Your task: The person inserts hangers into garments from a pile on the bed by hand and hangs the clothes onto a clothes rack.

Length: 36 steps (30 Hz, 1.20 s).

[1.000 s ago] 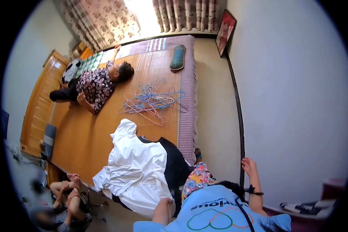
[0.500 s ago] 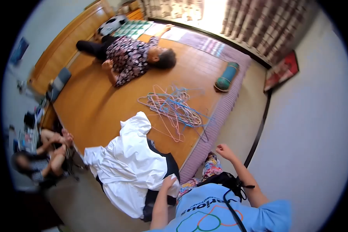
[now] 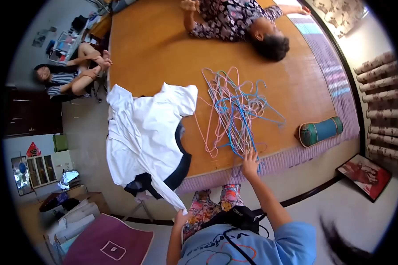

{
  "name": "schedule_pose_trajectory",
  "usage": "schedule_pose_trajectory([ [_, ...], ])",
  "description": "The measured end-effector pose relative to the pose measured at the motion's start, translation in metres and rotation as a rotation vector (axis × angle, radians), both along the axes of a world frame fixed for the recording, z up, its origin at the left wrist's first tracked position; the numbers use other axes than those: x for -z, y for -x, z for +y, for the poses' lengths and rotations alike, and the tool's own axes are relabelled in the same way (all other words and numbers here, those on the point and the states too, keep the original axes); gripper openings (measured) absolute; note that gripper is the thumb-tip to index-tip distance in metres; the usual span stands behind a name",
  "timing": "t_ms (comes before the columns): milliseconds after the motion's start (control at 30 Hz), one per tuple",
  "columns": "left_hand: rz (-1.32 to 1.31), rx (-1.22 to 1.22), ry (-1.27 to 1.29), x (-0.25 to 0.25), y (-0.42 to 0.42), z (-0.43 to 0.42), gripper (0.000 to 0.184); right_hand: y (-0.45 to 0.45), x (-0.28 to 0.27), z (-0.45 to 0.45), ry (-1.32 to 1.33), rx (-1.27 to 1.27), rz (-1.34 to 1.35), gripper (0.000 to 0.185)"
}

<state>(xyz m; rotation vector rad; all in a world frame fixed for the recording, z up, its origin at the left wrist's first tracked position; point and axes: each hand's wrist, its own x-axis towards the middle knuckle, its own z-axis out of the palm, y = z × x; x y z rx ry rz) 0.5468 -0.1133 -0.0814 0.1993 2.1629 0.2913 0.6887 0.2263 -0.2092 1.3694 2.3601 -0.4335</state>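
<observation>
My left hand [image 3: 180, 218] pinches a corner of a white garment [image 3: 146, 132], pulled out toward me from the bed's near edge. Dark clothing [image 3: 179, 170] lies beneath the white garment and shows along its right side. My right hand [image 3: 250, 163] reaches over the bed's edge to the near end of a tangled pile of pink, blue and white hangers [image 3: 234, 110]. Its fingers are spread and touch the pile; whether they grip a hanger cannot be made out.
On the wooden-coloured mat [image 3: 159, 48] a person [image 3: 227, 22] lies beyond the hangers. A green-blue bolster [image 3: 321, 131] is at the right. Another person [image 3: 70, 77] sits at the far left. A framed picture [image 3: 365, 176] leans by the wall; a purple cover [image 3: 110, 240] is lower left.
The view has turned toward the left. My right hand has moved from beside my body to the hangers. My left hand still holds the white garment, now drawing out a corner.
</observation>
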Motion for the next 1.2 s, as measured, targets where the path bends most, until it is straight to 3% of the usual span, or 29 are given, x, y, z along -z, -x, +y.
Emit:
schedule_pose_trajectory([
  [33, -0.013, 0.005, 0.015, 0.005, -0.001, 0.006, 0.042, 0.0, 0.003, 0.006, 0.015, 0.005, -0.013, 0.058],
  [100, -0.096, -0.24, -0.213, 0.015, -0.003, 0.006, 0.04, -0.005, 0.008, 0.008, -0.02, 0.097, -0.008, 0.056],
  [200, -0.012, -0.142, -0.226, 0.012, -0.005, 0.037, 0.035, -0.018, 0.019, 0.022, -0.118, -0.022, 0.059, 0.057],
  [300, -0.052, -0.22, -0.191, 0.009, -0.009, 0.049, 0.034, -0.026, 0.029, 0.032, 0.0, 0.128, 0.064, 0.056],
  [367, -0.024, -0.189, -0.215, 0.014, -0.008, 0.038, 0.034, -0.032, 0.021, 0.038, -0.094, 0.063, 0.017, 0.058],
  [467, 0.06, -0.074, -0.158, 0.018, 0.002, 0.018, 0.033, -0.049, 0.003, 0.046, -0.169, -0.086, 0.069, 0.063],
  [600, 0.033, -0.144, -0.159, 0.026, 0.017, -0.021, 0.032, -0.074, -0.037, 0.049, -0.141, -0.113, 0.16, 0.067],
  [833, -0.052, 0.029, -0.137, 0.046, 0.049, -0.039, 0.037, -0.064, -0.122, 0.028, -0.265, -0.018, 0.319, 0.067],
  [933, -0.062, 0.017, -0.244, 0.046, 0.067, -0.03, 0.04, -0.048, -0.164, 0.021, -0.433, 0.048, 0.394, 0.072],
  [1000, -0.053, 0.01, -0.308, 0.05, 0.077, -0.032, 0.039, -0.037, -0.188, 0.019, -0.162, 0.33, 0.836, 0.077],
  [1033, -0.039, 0.091, -0.265, 0.047, 0.082, -0.029, 0.039, -0.032, -0.188, 0.017, -0.187, 0.333, 0.838, 0.077],
  [1100, -0.001, 0.194, -0.23, 0.049, 0.093, -0.025, 0.036, -0.022, -0.176, 0.018, 0.097, 0.628, 1.152, 0.08],
  [1200, 0.013, 0.231, -0.304, 0.048, 0.102, -0.024, 0.036, -0.011, -0.189, 0.018, 0.047, 0.64, 1.119, 0.076],
])
